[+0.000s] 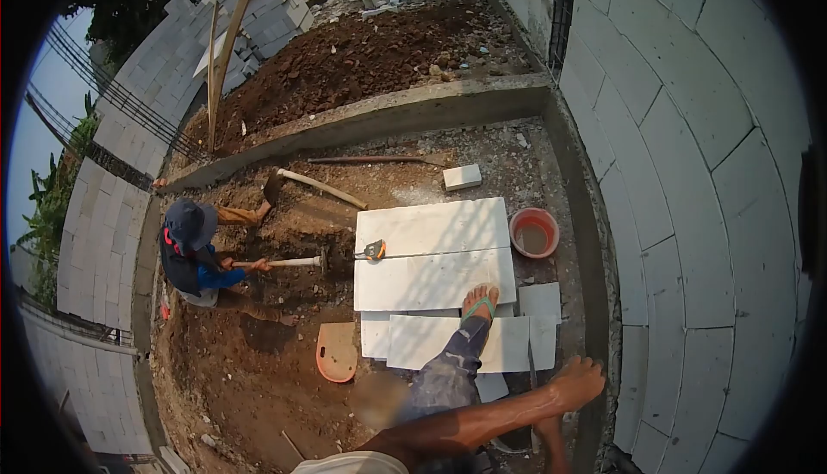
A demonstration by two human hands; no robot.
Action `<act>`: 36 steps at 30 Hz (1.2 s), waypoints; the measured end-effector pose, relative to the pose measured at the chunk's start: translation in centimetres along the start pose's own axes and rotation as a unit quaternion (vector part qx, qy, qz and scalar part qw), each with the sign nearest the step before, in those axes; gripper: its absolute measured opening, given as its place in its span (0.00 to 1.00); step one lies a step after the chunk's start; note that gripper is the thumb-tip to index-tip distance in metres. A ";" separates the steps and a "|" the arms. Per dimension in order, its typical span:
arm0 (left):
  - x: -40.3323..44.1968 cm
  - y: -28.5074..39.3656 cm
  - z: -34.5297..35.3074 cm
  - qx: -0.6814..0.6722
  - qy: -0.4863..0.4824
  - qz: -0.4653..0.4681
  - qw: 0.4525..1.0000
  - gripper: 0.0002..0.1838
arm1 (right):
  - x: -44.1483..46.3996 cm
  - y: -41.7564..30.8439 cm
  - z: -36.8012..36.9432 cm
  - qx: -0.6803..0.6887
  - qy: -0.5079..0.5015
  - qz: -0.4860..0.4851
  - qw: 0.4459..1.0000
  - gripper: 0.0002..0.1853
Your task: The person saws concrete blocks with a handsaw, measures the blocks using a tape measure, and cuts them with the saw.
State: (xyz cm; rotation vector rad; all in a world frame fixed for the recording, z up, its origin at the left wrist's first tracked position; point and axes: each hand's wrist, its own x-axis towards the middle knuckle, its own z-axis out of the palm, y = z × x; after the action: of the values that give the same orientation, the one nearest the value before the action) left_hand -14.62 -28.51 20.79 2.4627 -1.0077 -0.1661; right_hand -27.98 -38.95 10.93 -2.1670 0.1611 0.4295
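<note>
My left hand (578, 384) reaches across to the right on an outstretched forearm, its fingers curled closed; what they hold, if anything, is hidden. Below that forearm, my right hand (549, 427) is mostly covered and its fingers do not show. A thin dark blade-like strip (531, 355) stands out beside the hands, over the edge of the pale blocks; its lower end passes behind my left arm. My sandalled foot (480, 302) presses on a white block (431, 277). Another narrow white block (457, 342) lies under my leg. An orange-and-black tape measure (374, 250) rests on the blocks.
A red bucket (534, 233) stands right of the blocks, near the block wall (680, 215). An orange plastic board (336, 352) lies on the soil. At left, a co-worker (191, 246) in a hat grips a long-handled hoe (293, 262). A low concrete beam (370, 121) crosses behind.
</note>
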 end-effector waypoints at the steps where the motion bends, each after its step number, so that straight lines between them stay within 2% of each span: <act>1: 0.2 -0.1 -1.1 0.004 -0.018 0.002 1.000 0.14 | -2.2 0.2 -0.5 0.012 -0.002 0.001 1.000 0.19; 3: 0.7 0.2 -3.5 0.025 -0.038 -0.008 0.999 0.15 | -6.3 0.9 -1.7 0.050 0.004 0.039 0.998 0.19; 5: 1.2 -0.2 -3.1 0.049 -0.039 -0.024 0.998 0.15 | -6.4 0.8 -1.7 0.061 0.007 0.066 0.996 0.19; 8: 0.8 -0.4 -1.6 0.041 0.044 -0.013 0.998 0.16 | -1.5 1.3 0.1 0.034 -0.001 0.045 0.998 0.20; 13: 0.3 1.4 1.2 0.019 -0.006 -0.021 1.000 0.16 | 4.0 0.7 1.3 -0.028 0.002 0.007 1.000 0.21; 16: 0.3 0.8 -1.0 0.009 -0.046 -0.003 0.999 0.17 | 0.0 -1.2 -0.2 -0.037 -0.002 -0.029 0.999 0.22; 19: 1.0 0.6 -3.9 0.014 -0.063 0.004 0.998 0.17 | -7.8 -2.6 -3.1 -0.037 0.002 -0.082 0.996 0.22; 22: 1.3 1.3 -5.7 0.030 -0.030 -0.006 0.999 0.18 | -11.3 0.6 -3.7 0.168 0.004 0.145 0.975 0.23; 24: 1.3 0.4 -5.4 0.052 -0.009 -0.018 0.998 0.18 | -6.8 1.9 -2.4 0.125 0.000 0.122 0.985 0.22; 27: 1.2 -0.6 -4.0 0.065 -0.059 -0.016 0.996 0.14 | 0.8 3.0 0.8 0.049 0.005 0.071 0.996 0.21; 29: 0.3 -0.2 -3.0 0.060 -0.094 -0.007 0.994 0.11 | 2.7 3.5 1.7 0.033 0.006 0.055 0.998 0.21; 30: -0.3 1.8 -2.2 0.036 -0.105 -0.007 0.994 0.10 | 1.8 3.5 1.1 0.024 0.002 0.051 0.998 0.21; 32: -0.7 0.6 -0.9 -0.024 -0.080 0.017 0.996 0.11 | -0.2 3.6 0.7 0.028 0.008 0.032 0.999 0.21; 34: -0.6 0.9 -1.7 0.029 -0.090 -0.021 0.995 0.11 | -5.4 3.7 -1.0 0.055 0.019 0.037 0.998 0.22; 35: -0.6 0.0 1.0 0.129 -0.045 -0.011 0.991 0.12 | -8.0 3.5 -1.7 0.071 0.028 0.053 0.996 0.22; 36: -0.6 0.4 1.1 0.142 -0.029 -0.008 0.989 0.13 | -10.4 2.7 -2.7 0.081 0.034 0.086 0.992 0.22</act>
State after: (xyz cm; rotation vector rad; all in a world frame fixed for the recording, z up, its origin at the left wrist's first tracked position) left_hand -15.63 -28.74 19.99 2.7361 -1.1020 -0.1057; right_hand -37.72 -43.13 14.08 -2.0160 0.4092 0.4242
